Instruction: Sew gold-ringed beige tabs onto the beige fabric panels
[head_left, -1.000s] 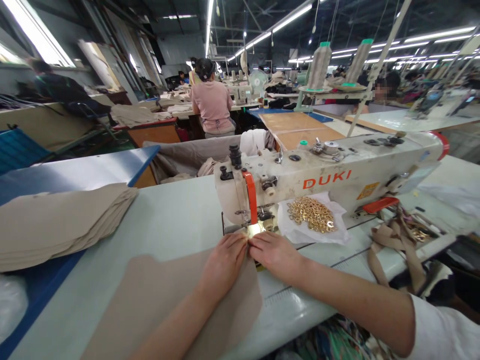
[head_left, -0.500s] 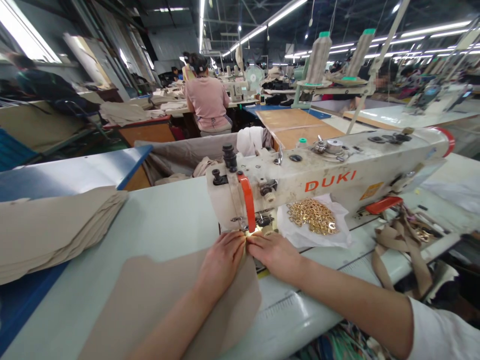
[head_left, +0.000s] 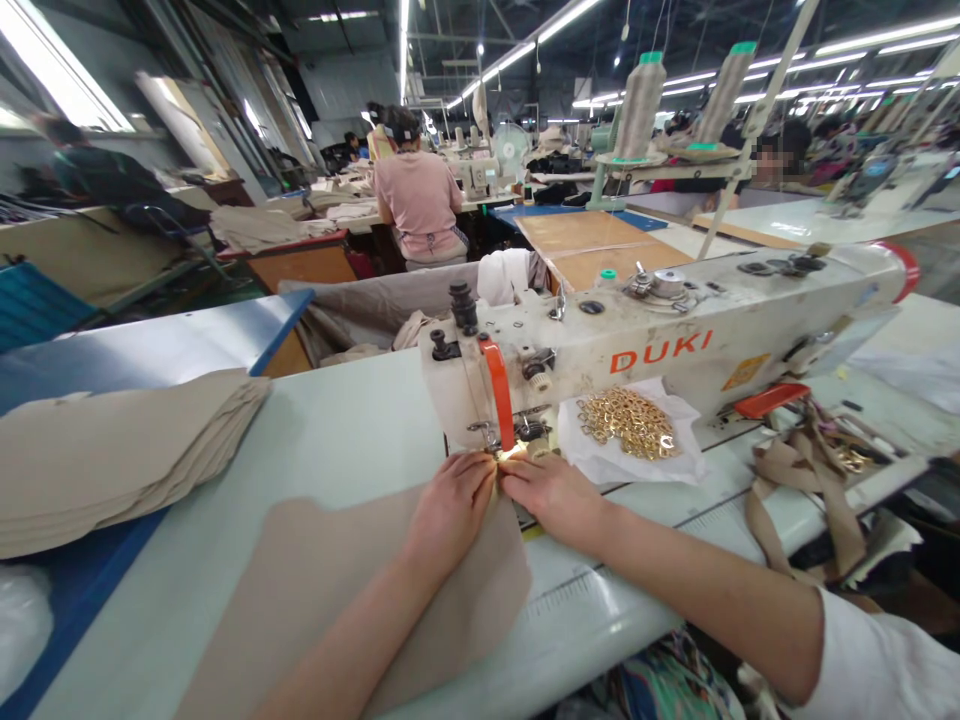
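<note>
A white sewing machine (head_left: 675, 335) marked DUKI stands across the worktable, its needle area lit. My left hand (head_left: 454, 500) is closed on the top edge of a beige fabric panel (head_left: 330, 580), close to the presser foot. Just right of the needle, my right hand (head_left: 559, 500) has its fingers pinched together, their tips touching the left hand's. What the right fingertips hold is hidden. The panel lies flat beneath my left forearm. An orange guard (head_left: 498, 392) rises directly above my fingertips.
Gold metal rings (head_left: 630, 422) lie on white paper behind my right hand. Beige straps (head_left: 810, 490) hang at the right. Stacked fabric panels (head_left: 112, 455) lie on the left, above a clear plastic bag (head_left: 22, 625). A co-worker in pink (head_left: 418, 200) sits ahead, facing away.
The camera view has shifted slightly, moving the scene a little rightward. Both hands stay at the needle, with the panel lying nearly the same.
</note>
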